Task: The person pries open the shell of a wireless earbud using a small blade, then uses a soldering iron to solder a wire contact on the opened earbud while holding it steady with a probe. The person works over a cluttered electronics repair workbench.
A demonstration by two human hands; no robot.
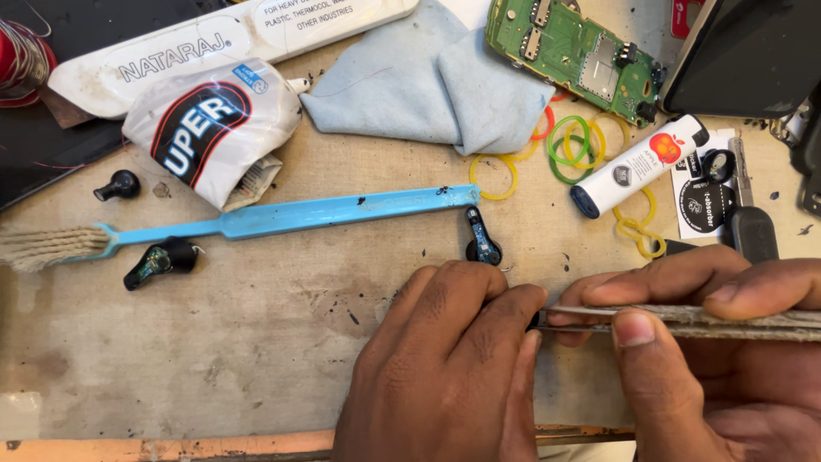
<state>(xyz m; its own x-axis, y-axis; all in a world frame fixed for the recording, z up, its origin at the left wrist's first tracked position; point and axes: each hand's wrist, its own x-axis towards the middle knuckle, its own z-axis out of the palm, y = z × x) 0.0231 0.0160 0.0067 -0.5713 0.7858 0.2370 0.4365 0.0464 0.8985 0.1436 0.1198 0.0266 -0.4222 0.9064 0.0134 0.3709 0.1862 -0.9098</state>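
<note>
Scuffed beige counter, items left to right. One red wire spool at the upper left edge. One blue-handled brush lying flat across the left half, bristles at the far left. Three small black earbud parts: one above the brush, one below it, one just under the brush's right end. One crumpled white tube and one long white tube at upper left. One pale blue cloth top centre. One green circuit board to the right of the cloth. A loose bunch of rubber bands, yellow, green and orange; exact count unclear. One white stick with a dark cap, angled, mid right.

Left hand, lower centre, knuckles up, fingers curled down over something small and dark; can't tell what. Right hand, lower right, thumb and fingers pinching worn metal tweezers, held level, tips pointing left and meeting the left fingers.
</note>
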